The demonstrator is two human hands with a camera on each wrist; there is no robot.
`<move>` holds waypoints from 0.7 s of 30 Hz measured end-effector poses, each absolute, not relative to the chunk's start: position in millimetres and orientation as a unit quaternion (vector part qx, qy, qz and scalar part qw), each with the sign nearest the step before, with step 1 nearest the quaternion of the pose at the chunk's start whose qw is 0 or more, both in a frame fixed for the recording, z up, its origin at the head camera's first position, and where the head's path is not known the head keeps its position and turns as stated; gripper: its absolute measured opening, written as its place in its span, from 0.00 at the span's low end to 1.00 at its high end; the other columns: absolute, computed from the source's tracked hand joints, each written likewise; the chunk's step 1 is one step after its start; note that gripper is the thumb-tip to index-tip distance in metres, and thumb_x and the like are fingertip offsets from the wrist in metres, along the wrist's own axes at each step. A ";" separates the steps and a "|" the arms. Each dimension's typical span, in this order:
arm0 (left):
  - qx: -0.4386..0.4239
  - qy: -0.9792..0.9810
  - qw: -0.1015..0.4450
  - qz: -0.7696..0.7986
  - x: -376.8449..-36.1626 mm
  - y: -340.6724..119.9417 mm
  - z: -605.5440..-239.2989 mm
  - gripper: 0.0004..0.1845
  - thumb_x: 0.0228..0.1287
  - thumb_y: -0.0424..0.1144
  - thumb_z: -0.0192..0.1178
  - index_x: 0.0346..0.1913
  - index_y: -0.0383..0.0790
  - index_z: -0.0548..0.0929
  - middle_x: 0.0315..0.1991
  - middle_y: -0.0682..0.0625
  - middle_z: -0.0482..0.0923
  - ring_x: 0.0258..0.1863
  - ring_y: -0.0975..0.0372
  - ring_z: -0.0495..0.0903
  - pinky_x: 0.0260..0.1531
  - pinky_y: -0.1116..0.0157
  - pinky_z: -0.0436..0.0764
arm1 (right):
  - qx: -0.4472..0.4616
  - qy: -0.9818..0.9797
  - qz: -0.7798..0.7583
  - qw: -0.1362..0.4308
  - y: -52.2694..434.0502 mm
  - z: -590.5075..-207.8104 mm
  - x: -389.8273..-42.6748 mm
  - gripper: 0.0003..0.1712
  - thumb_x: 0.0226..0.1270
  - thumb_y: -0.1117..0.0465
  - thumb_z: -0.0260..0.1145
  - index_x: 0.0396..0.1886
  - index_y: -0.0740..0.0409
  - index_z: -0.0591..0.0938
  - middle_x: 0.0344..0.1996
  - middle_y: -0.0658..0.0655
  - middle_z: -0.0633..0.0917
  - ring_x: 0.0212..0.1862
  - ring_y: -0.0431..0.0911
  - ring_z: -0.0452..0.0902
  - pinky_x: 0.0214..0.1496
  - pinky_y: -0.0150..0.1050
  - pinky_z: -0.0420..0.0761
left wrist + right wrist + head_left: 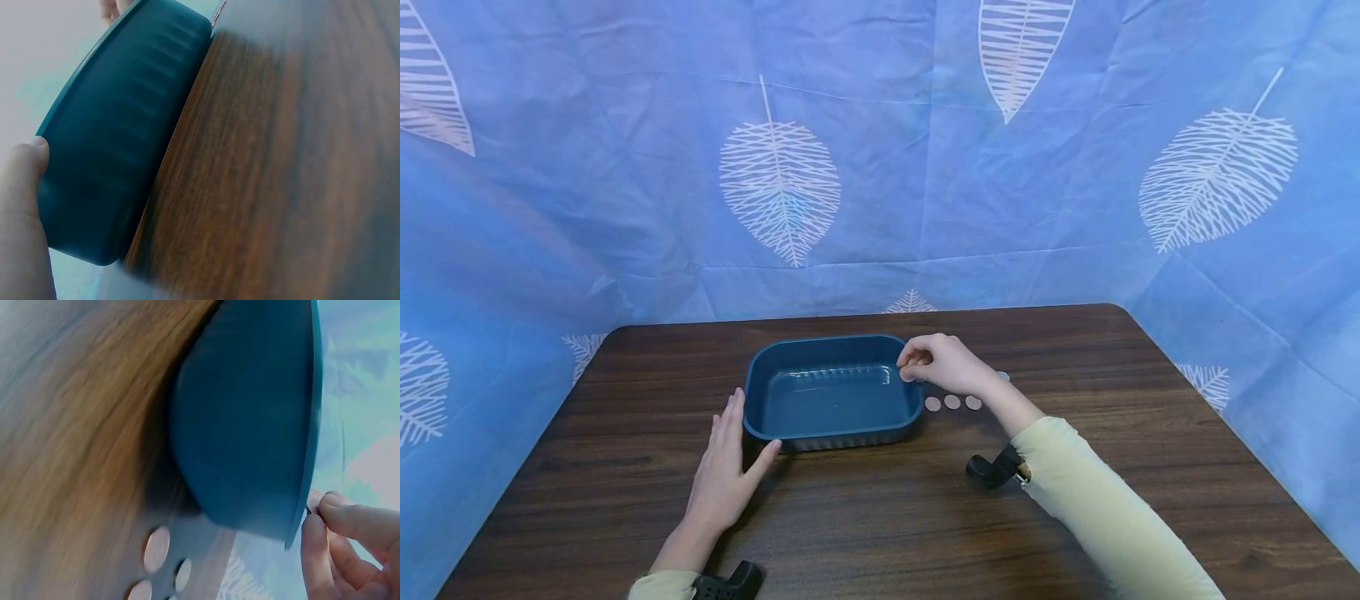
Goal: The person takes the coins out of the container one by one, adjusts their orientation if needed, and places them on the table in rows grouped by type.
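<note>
A dark blue rectangular plastic basin (838, 435) sits on the table. My left hand (722, 471) is at its left front corner, fingers straight along the left side and thumb at the front rim; in the left wrist view the thumb (22, 187) touches the wall. My right hand (947, 363) is at the basin's right rim, and its thumb and fingertips pinch a coin (314, 501). Just right of the basin, several coins lie on the tabletop, among them a coppery coin (156, 549) and a coin (182, 575) seen nearly edge-on.
The brown wood-grain table (880, 533) has rounded far corners. Behind it hangs a blue cloth (880, 183) with white leaf prints. A black wrist strap (996, 468) is on the right arm and another strap (730, 583) on the left.
</note>
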State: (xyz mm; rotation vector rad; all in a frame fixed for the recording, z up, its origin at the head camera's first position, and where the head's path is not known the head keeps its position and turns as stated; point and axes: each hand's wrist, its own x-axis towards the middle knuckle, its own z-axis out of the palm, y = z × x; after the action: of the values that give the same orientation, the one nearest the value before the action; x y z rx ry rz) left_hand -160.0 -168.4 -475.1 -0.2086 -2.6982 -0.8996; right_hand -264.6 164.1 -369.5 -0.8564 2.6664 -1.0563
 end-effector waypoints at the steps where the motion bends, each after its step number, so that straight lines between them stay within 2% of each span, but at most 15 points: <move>1: -0.072 -0.936 0.145 -0.312 -160.0 -168.5 -475.4 0.47 0.66 0.59 0.55 0.77 0.46 0.40 0.75 0.39 0.46 0.73 0.46 0.48 0.67 0.43 0.50 | -0.280 0.891 -0.350 0.071 167.6 -369.6 -264.5 0.09 0.66 0.64 0.65 0.43 0.62 0.83 0.33 0.49 0.83 0.34 0.43 0.78 0.39 0.38 0.79; 12: -0.077 -0.934 0.153 -0.313 -159.5 -168.0 -476.6 0.47 0.66 0.58 0.55 0.77 0.47 0.40 0.74 0.37 0.47 0.72 0.45 0.49 0.67 0.42 0.50 | -0.242 0.904 -0.349 0.042 205.9 -366.9 -258.2 0.05 0.65 0.65 0.64 0.39 0.59 0.84 0.31 0.51 0.83 0.34 0.45 0.78 0.37 0.40 0.78; 21: -0.076 -0.934 0.152 -0.313 -159.5 -167.1 -476.0 0.47 0.66 0.58 0.55 0.77 0.46 0.40 0.74 0.37 0.47 0.72 0.44 0.48 0.67 0.43 0.50 | -0.217 0.917 -0.331 0.050 234.8 -374.1 -258.2 0.07 0.66 0.64 0.64 0.40 0.62 0.83 0.31 0.52 0.82 0.34 0.46 0.78 0.37 0.41 0.78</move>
State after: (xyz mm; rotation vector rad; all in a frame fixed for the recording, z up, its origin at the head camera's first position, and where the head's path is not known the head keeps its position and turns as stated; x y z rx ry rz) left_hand -159.5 -167.1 -476.0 -0.2189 -2.6820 -0.8985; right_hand -258.2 234.8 -374.1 -0.6613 2.7921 -1.0089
